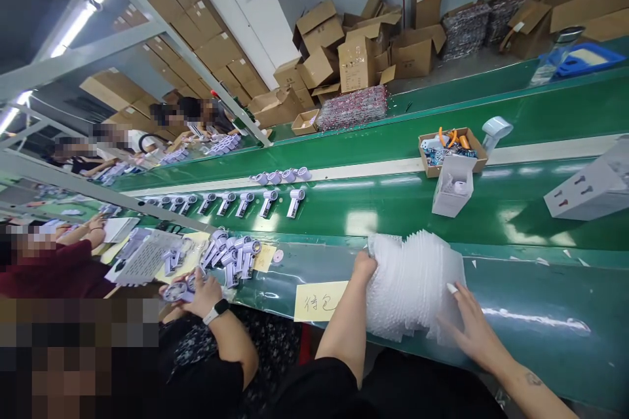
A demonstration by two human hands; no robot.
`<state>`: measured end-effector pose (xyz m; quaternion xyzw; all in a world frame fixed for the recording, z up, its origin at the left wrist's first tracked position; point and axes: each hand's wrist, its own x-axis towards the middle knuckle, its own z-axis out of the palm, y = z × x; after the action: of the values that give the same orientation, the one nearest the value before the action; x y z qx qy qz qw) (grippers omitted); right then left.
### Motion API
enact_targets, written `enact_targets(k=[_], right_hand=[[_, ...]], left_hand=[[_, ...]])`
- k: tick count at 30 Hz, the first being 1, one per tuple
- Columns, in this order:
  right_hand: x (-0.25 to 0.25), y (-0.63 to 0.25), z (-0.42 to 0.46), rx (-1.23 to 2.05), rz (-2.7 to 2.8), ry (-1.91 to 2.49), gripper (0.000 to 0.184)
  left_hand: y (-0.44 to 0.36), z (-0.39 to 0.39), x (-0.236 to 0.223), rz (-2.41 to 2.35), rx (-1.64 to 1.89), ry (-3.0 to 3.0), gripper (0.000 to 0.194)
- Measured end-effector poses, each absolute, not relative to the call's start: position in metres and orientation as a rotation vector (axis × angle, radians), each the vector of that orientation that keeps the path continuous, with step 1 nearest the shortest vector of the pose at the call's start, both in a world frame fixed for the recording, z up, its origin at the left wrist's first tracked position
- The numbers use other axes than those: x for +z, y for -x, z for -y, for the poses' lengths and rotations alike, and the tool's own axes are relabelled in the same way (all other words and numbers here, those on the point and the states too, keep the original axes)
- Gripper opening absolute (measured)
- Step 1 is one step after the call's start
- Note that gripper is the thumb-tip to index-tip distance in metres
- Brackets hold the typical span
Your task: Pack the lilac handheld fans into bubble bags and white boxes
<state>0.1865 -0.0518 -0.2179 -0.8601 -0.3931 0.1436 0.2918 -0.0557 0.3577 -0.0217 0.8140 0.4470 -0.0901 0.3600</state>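
Note:
A thick stack of bubble wrap bags (417, 285) lies on the green bench directly ahead of me. My left hand (364, 266) is at the stack's far left corner, its fingers curled against the edge and partly hidden. On the right side, my right hand (466, 326) rests against the bags with its fingers stretched out and apart. A yellow paper with handwriting (314, 302) lies left of the stack, partly covered by my left forearm.
A co-worker's hand (204, 294) holds a small fan left of me, beside piled handheld fans (230, 252). More fans (270, 203) line the green conveyor (344, 209). An open white box (452, 193), a carton of parts (422, 156) and another white box (584, 190) stand beyond the stack.

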Motion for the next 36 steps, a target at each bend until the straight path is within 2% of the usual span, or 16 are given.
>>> enact_targets(k=[3, 7, 12, 17, 22, 26, 30, 33, 36], right_hand=[[-0.217, -0.186, 0.050, 0.341, 1.043, 2.305, 0.070], [-0.211, -0.184, 0.046, 0.324, 1.054, 2.302, 0.069], [-0.201, -0.177, 0.040, 0.416, 1.153, 2.318, 0.075], [-0.200, -0.184, 0.035, 0.404, 1.242, 2.372, 0.081], [-0.205, -0.213, 0.031, 0.424, 1.126, 2.390, 0.077], [-0.207, -0.221, 0.030, 0.358, 1.105, 2.270, 0.068], [-0.194, -0.218, 0.038, 0.202, 0.934, 2.160, 0.050], [-0.172, -0.215, 0.051, 0.138, 0.695, 2.104, 0.036], [-0.143, -0.209, 0.058, 0.362, 0.318, 2.014, 0.035]], left_hand=[[0.096, -0.389, -0.013, -1.181, -0.016, -2.331, 0.027], [0.071, -0.378, -0.051, -1.048, -0.131, -2.310, 0.010], [0.021, -0.348, -0.062, -1.190, -0.059, -2.195, 0.027], [-0.025, -0.283, -0.082, -1.326, -0.038, -2.228, 0.021], [-0.029, -0.246, -0.113, -1.452, -0.039, -2.273, 0.029], [-0.025, -0.260, -0.120, -1.614, -0.243, -2.306, 0.031], [-0.029, -0.265, -0.122, -1.580, -0.456, -2.326, 0.033], [-0.024, -0.260, -0.108, -1.622, -0.288, -2.398, 0.033], [-0.029, -0.242, -0.086, -1.508, 0.070, -2.294, 0.033]])
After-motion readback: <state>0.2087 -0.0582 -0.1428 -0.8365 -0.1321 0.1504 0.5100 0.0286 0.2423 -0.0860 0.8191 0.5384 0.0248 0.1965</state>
